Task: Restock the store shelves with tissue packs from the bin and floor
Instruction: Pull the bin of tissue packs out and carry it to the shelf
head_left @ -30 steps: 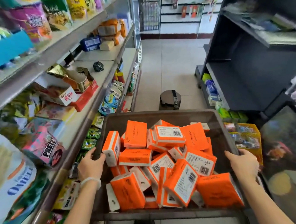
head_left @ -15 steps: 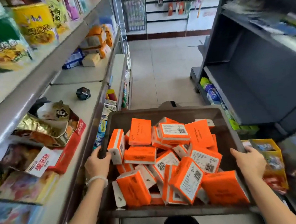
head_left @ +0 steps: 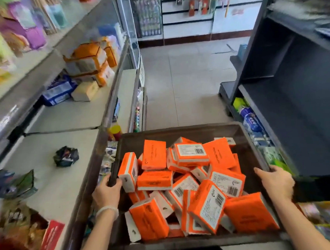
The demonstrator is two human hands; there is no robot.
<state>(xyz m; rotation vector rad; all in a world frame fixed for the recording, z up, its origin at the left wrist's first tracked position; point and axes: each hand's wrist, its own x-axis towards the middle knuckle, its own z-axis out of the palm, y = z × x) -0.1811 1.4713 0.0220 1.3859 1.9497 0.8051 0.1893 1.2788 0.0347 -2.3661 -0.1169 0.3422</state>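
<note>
Both hands hold a dark bin (head_left: 181,132) by its side rims: the left hand (head_left: 106,194) has its grip closed on the left rim, the right hand (head_left: 276,184) on the right rim. Orange tissue packs (head_left: 194,182) lie heaped inside it, in the aisle just beside a pale shelf (head_left: 68,114) on the left.
</note>
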